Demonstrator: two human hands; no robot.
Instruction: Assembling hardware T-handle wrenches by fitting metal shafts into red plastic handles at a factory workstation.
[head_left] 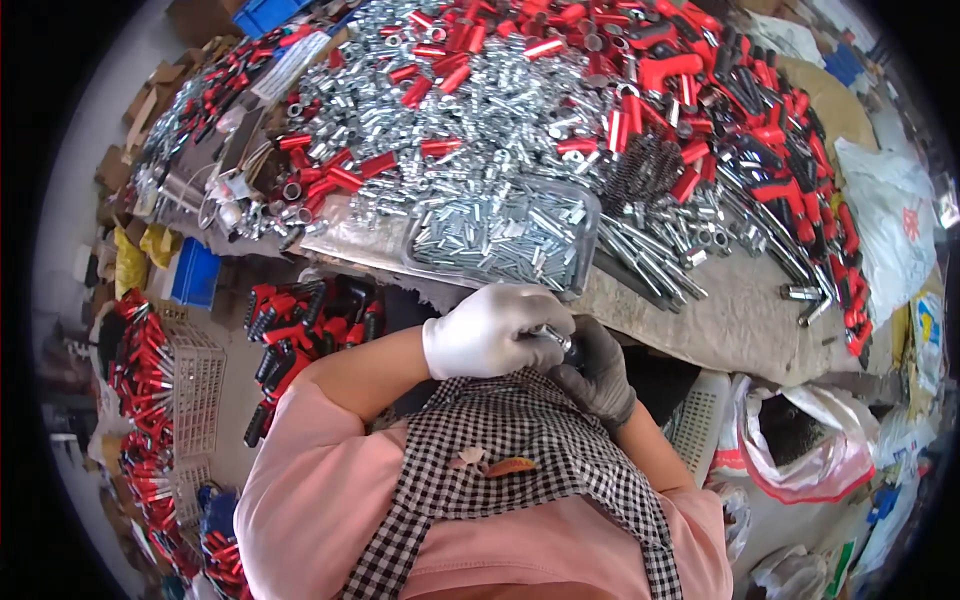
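Head view | our white-gloved left hand curls closed on a shiny metal part close above our checked apron, likely for control | our grey-gloved right hand bends beside it; its hold we cannot tell | pin tray sits at the near edge of the bench, presumably for short reach

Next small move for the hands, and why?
I'd probably tilt the shiny metal piece slightly into clearer view before reaching for the clear tray of metal pins. The white-gloved left hand grips it, the dark-gloved right hand sits close beside, and the gloves hide most of it, so its far end can't be checked.
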